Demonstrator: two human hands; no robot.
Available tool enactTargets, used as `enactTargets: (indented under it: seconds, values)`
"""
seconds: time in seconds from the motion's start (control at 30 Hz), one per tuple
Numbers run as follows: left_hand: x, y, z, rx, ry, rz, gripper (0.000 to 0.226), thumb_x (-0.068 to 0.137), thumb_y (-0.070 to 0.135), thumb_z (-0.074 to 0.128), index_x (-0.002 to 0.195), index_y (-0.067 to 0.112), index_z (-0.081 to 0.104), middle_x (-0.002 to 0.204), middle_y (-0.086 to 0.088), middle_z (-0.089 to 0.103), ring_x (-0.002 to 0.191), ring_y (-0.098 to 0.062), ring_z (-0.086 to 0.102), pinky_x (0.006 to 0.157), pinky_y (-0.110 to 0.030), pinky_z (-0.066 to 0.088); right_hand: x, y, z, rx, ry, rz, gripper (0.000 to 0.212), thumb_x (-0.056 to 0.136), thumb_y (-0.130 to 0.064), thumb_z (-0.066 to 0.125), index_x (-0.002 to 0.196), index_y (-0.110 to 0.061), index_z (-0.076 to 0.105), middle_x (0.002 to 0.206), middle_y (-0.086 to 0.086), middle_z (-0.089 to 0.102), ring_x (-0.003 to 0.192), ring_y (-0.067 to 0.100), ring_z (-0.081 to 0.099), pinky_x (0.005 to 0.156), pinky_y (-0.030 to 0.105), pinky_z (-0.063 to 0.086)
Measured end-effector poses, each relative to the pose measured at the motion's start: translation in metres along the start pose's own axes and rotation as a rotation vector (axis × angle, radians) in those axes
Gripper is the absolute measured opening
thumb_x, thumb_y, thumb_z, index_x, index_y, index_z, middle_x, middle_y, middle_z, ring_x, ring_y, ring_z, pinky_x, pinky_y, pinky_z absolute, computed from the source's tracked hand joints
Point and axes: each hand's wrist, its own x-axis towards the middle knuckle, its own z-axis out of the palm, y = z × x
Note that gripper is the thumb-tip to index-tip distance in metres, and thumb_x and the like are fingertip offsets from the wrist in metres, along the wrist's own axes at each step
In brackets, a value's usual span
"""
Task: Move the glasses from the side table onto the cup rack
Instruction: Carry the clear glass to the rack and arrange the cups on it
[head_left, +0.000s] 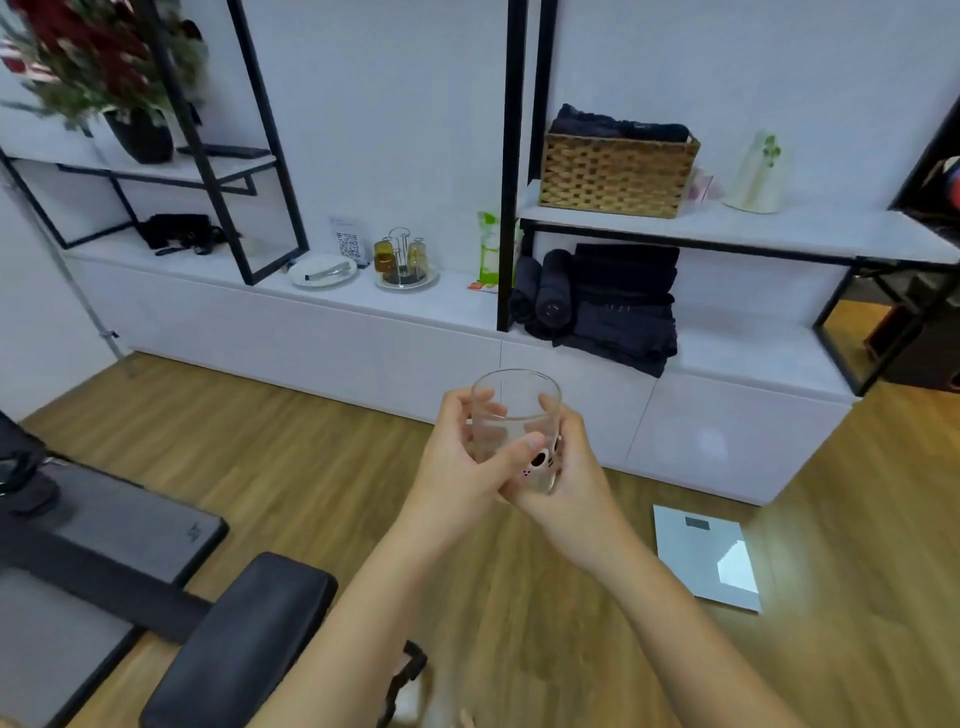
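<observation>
While my fingers (480, 402) are curling round the clear glass (514, 415), left hand (462, 452) and right hand (566, 462) are both gripping its wall, holding it upright in mid-air above the floor. I am judging it light, slick and breakable; the cup rack (402, 265) is waiting well apart, on the low cabinet's top near its back edge

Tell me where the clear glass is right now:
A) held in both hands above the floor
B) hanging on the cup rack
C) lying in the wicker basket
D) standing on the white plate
A: the clear glass sits upright between the left hand and the right hand, each with a grip on it over the wood floor, while the cup rack stands far off on the white counter.
</observation>
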Motion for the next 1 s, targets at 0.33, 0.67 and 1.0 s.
enactTargets:
  seconds: [0.33,0.67,1.0]
  values:
    - [0.179,-0.018,-0.060,0.034,0.066,0.013,0.071,0.059,0.058,0.079,0.121,0.038,0.051,0.123,0.008,0.061,0.116,-0.011,0.063,0.075,-0.019,0.056,0.197,0.001,0.045,0.046,-0.090,0.007,0.091,0.067,-0.052,0.078,0.141,-0.053,0.024,0.141,-0.015,0.049,0.124,0.005,0.056,0.099,0.039,0.055]
    - [0.306,-0.047,-0.092,0.098,0.163,0.004,0.078,0.061,0.061,0.078,0.132,0.042,0.052,0.125,0.014,0.063,0.116,-0.004,0.064,0.094,-0.030,0.057,0.339,0.024,0.078,0.095,-0.128,-0.015,0.098,0.068,-0.047,0.082,0.148,-0.039,0.028,0.133,-0.017,0.053,0.115,0.001,0.060,0.086,0.017,0.050]
    - [0.464,-0.075,-0.112,0.137,0.238,-0.047,0.088,0.065,0.062,0.071,0.144,0.036,0.043,0.125,0.022,0.062,0.121,0.003,0.059,0.101,-0.028,0.052,0.520,0.054,0.094,0.169,-0.262,0.007,0.083,0.064,-0.045,0.084,0.132,-0.057,0.038,0.135,-0.013,0.056,0.122,0.004,0.059,0.099,0.032,0.054]
